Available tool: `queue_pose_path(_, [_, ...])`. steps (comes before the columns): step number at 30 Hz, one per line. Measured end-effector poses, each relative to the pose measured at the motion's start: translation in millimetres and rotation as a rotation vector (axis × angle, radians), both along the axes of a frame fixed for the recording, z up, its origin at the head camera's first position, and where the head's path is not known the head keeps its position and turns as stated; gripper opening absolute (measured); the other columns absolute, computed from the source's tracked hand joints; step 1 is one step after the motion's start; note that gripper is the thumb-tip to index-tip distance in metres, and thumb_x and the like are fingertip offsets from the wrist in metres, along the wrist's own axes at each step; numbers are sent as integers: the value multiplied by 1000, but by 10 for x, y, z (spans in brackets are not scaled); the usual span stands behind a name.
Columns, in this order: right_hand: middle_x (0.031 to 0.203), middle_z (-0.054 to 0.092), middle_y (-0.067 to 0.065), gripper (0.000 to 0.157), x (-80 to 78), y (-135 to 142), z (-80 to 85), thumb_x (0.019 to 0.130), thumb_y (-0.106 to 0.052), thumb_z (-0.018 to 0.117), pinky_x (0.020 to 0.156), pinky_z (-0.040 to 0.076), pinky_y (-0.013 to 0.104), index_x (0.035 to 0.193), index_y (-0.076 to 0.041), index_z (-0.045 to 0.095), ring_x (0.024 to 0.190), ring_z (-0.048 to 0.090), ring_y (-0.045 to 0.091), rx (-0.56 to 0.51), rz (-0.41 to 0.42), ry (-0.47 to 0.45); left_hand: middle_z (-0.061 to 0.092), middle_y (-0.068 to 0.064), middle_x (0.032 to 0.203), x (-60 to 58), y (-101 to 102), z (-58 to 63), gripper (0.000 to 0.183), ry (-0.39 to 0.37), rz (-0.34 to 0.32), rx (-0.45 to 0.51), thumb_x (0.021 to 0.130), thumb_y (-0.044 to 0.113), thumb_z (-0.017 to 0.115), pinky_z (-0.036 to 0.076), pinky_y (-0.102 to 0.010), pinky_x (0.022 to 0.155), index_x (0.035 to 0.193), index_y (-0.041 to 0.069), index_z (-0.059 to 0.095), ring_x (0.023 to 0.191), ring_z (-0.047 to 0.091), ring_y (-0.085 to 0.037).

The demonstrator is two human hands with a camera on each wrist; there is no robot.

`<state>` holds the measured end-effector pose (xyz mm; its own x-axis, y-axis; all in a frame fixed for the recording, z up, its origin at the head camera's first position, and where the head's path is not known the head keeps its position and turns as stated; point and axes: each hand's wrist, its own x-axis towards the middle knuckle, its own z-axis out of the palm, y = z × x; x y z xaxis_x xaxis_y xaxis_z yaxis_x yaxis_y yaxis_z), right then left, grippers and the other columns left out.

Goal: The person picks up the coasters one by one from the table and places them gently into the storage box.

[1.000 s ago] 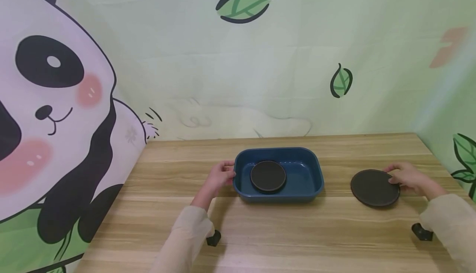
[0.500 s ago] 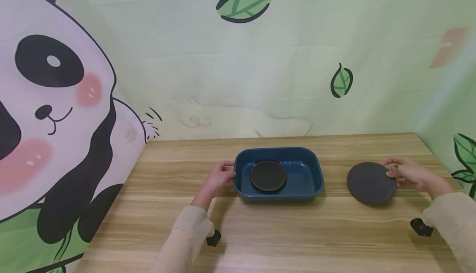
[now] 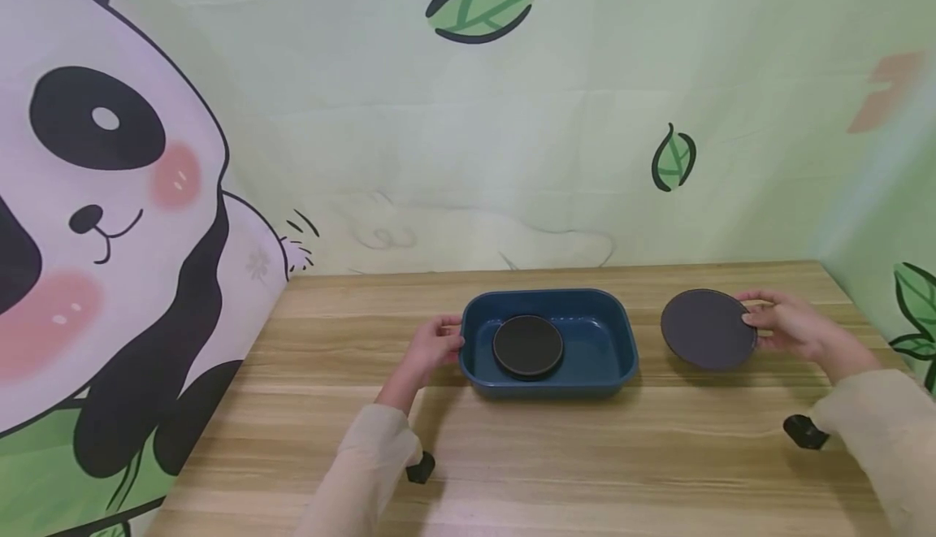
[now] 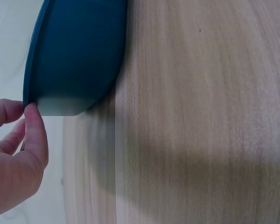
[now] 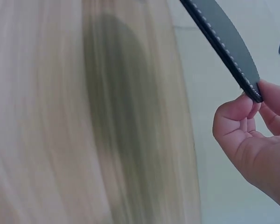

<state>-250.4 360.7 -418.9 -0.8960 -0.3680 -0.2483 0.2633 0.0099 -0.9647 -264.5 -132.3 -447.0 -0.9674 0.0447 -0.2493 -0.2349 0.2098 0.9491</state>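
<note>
A dark round coaster (image 3: 709, 330) with stitching along its edge is pinched at its right rim by my right hand (image 3: 793, 330). In the right wrist view the coaster (image 5: 224, 44) is tilted, held off the table between thumb and fingers, its shadow on the wood below. My left hand (image 3: 431, 350) pinches the left rim of a deep blue rectangular dish (image 3: 595, 358); the left wrist view shows thumb and fingertip on either side of the dish's rim (image 4: 79, 56). Inside the dish, toward its left end, lies another dark round coaster (image 3: 528, 346), smaller in view.
The wood-grain table (image 3: 585, 464) runs back to a pale fabric backdrop (image 3: 351, 114) printed with a panda and leaves. Black wrist-worn devices (image 3: 806, 431) show below both sleeves.
My right hand has lifted the coaster from the table, up and leftward toward the dish, tilting it. The left hand and the dish have stayed in place.
</note>
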Motion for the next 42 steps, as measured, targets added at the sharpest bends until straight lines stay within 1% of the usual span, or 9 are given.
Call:
queue_pose_path(3, [90,62,-7,27,-34,-62,24,88,1,45,60,49,26,98,-23,55,75,59,10,-73,0,12,51,-22,106,0,-4,-10,36,9,-10,3,83,-3,49,51,-37,75,119,-3,47,83,57,-24])
queue_pose_path(6, [90,63,-6,27,-69,-136,55,87,1,46,61,48,26,98,-22,55,75,59,11,-109,-1,14,52,-21,105,1,-4,-10,36,9,-9,0,83,-3,49,51,-37,75,119,-3,47,83,57,-24])
queue_pose_path(14, [88,62,-4,27,-135,-382,143,87,3,46,63,49,26,98,-19,56,74,60,11,-152,-17,-8,52,-16,101,6,0,7,35,-9,8,-24,83,-2,51,51,-35,74,119,0,49,81,56,-23])
queue_pose_path(22, [85,61,-3,26,-167,-684,223,87,4,45,60,48,27,98,-17,55,72,59,11,-180,-3,-6,52,-17,103,9,-3,11,35,-10,0,-23,84,-2,51,51,-36,75,119,0,49,80,56,-21])
queue_pose_path(28, [83,61,-4,25,-203,-904,251,87,4,44,59,48,25,99,-17,52,69,58,10,-138,-8,-3,52,-16,101,13,-1,27,34,-17,4,-33,85,-1,50,51,-36,76,119,0,49,78,55,-20])
queue_pose_path(33, [82,61,-5,25,-242,-1070,236,87,4,44,60,48,25,99,-17,51,69,58,10,-118,-2,-4,52,-16,101,14,0,32,35,-18,8,-29,84,-2,51,51,-36,76,119,0,49,78,55,-20])
queue_pose_path(38, [81,61,-6,24,-262,-1223,215,87,3,45,61,47,25,99,-17,50,69,57,10,-108,3,1,52,-19,105,16,-1,34,36,-22,4,-22,84,-2,50,51,-33,73,120,0,48,80,56,-21])
queue_pose_path(42, [81,61,-6,23,-266,-1339,211,87,3,45,61,47,25,101,-15,47,69,57,10,-83,-5,-2,51,-20,108,17,-3,39,36,-20,-4,-15,85,-1,50,51,-34,73,121,0,47,82,56,-22])
